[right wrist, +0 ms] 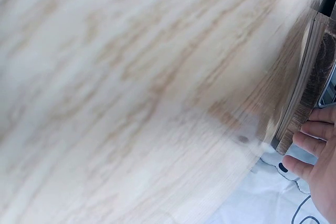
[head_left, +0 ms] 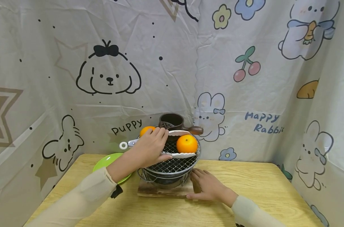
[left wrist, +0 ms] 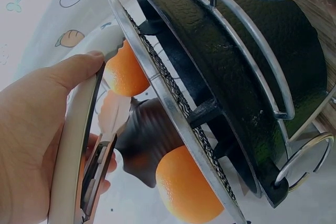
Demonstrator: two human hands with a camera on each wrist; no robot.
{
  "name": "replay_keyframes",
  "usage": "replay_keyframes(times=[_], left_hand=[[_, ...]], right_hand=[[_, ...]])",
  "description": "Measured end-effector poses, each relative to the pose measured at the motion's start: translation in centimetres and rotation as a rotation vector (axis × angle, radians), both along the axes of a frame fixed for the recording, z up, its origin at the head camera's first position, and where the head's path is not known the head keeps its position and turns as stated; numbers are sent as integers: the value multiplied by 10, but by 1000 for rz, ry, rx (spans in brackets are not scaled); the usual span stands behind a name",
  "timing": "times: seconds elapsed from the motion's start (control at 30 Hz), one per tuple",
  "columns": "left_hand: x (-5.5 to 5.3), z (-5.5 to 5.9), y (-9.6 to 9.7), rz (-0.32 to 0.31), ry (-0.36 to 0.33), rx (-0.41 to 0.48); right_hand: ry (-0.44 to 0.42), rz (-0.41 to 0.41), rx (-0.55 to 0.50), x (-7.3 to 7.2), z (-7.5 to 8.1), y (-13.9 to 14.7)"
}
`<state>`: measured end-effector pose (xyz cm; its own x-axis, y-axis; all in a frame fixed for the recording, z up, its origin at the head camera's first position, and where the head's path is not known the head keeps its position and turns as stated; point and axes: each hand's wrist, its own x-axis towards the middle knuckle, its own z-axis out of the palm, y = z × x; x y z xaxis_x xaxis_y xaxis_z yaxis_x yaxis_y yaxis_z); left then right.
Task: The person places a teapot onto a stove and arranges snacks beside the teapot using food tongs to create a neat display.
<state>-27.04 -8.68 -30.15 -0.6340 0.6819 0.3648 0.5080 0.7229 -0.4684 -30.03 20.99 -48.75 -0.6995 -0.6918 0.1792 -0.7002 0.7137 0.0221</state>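
Observation:
My left hand (head_left: 150, 148) grips a pair of metal tongs (head_left: 183, 155), thumb on one arm and fingers on the other. The tongs' pale scalloped ends lie on either side of an orange (head_left: 187, 144) on the wire mesh (head_left: 176, 164) of a round black tabletop grill (left wrist: 247, 61). A second orange (left wrist: 189, 184) sits on the mesh's left side, partly hidden behind my left hand in the head view. My right hand (head_left: 207, 186) rests with extended fingers at the right edge of the wooden board (head_left: 160, 191) beneath the grill, holding nothing.
A brown pot (head_left: 173, 121) with a side handle stands at the back of the grill. To the left lies a green plate (head_left: 107, 160), partly covered by my left forearm. The wood-grain table (head_left: 245, 183) ends at a printed cloth backdrop (head_left: 166, 78).

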Motion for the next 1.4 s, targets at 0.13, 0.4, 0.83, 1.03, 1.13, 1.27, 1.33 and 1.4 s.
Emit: replay_keyframes(times=[0.13, 0.4, 0.83, 1.03, 1.13, 1.27, 1.33, 1.4], left_hand=[[-1, 0, 0, -5, 8, -8], [1, -1, -3, -18, 34, -32], [2, -3, -9, -59, 93, 25], [4, -2, -14, -72, 92, 39], [4, -1, -18, -76, 89, 59], [6, 2, -28, -49, 57, 95], [8, 4, -34, -35, 36, 128], [10, 6, -42, -22, 20, 165]], right_hand=[[10, 5, 0, 0, 0, 0], [39, 25, -20, 0, 0, -1], [48, 26, -24, 0, -2, 0], [65, 28, -25, 1, -6, 0], [70, 30, -32, 1, -6, -1], [61, 28, -32, 1, -5, -1], [50, 20, -23, 1, -5, -1], [37, 14, -17, 0, -5, -1]])
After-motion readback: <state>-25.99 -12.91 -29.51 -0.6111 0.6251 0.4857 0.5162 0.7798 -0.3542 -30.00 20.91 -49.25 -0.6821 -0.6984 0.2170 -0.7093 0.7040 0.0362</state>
